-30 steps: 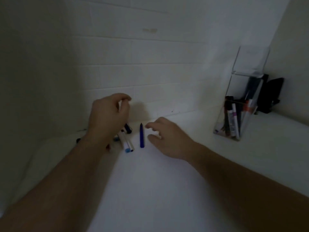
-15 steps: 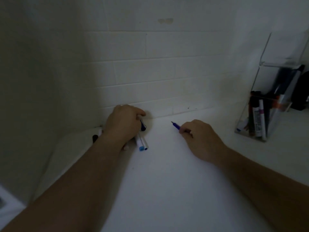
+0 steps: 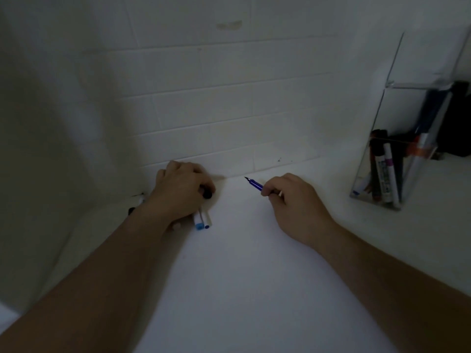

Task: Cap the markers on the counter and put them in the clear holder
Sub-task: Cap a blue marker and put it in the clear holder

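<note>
My right hand [image 3: 293,202] grips an uncapped blue marker [image 3: 254,184], its dark tip pointing up-left toward the tiled wall. My left hand [image 3: 178,193] rests curled over a small pile of markers by the wall; its fingers pinch a small dark piece, seemingly a cap [image 3: 207,194]. Two white markers with blue ends [image 3: 202,221] stick out from under that hand. The clear holder [image 3: 382,197] stands at the right with several markers upright inside.
Dim white counter [image 3: 242,276] against a white tiled wall. Small dark pieces [image 3: 132,210] lie left of my left wrist near the corner. A black object [image 3: 456,128] sits behind the holder at the far right.
My right hand picked the blue marker off the counter and lifted it, tip up-left. My left hand dropped onto the marker pile and closed on a dark piece. The view shifted left.
</note>
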`<state>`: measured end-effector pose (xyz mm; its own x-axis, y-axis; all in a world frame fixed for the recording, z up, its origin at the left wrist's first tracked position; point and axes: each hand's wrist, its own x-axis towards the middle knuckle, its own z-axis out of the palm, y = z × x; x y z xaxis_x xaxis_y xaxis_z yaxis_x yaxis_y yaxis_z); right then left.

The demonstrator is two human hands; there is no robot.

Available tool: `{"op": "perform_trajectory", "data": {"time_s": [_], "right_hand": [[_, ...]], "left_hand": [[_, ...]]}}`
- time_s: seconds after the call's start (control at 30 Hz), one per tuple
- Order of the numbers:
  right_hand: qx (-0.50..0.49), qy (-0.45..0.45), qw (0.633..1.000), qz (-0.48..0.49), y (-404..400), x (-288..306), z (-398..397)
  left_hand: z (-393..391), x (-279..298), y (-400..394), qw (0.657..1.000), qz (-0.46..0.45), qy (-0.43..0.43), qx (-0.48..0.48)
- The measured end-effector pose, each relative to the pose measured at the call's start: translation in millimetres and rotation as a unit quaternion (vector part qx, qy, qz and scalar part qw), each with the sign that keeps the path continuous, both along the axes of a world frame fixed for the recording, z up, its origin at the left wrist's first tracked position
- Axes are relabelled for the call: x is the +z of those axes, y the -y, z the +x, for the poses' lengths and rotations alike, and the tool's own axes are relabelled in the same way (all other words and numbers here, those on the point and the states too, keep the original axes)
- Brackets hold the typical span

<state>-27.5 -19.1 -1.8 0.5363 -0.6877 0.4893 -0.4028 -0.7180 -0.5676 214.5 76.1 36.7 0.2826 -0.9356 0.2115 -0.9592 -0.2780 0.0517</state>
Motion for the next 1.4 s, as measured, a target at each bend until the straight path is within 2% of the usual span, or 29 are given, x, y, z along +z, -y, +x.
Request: {"op": "perform_trajectory", "data": {"time_s": [0.23, 0.33, 0.73, 0.87, 1.03, 1.4], "right_hand": [[0.007, 0.020, 1.000, 0.006, 2, 0, -1], [0.011, 0.025, 1.000, 0.008, 1, -1, -1], [0.013, 0.025, 1.000, 0.008, -1, -1, 0], [0.014, 0.026, 1.000, 0.002, -1, -1, 0], [0.003, 0.009, 1.000, 0.002, -2, 2, -1], [0.031, -0.025, 0.999, -0.032, -6, 3, -3]], "left_hand": [[7, -3, 3, 0.999, -0.037, 0.003, -0.016], [4, -2, 1, 0.998, -0.040, -0.024, -0.029], [-20, -1, 3, 0.999, 0.011, 0.015, -0.040], [-26, 1, 4, 0.997, -0.033, 0.014, -0.061], [-21, -2, 2, 0.991, -0.105, -0.063, -0.062], [-38, 3, 3, 0.982, -0.132, -0.067, -0.121]]}}
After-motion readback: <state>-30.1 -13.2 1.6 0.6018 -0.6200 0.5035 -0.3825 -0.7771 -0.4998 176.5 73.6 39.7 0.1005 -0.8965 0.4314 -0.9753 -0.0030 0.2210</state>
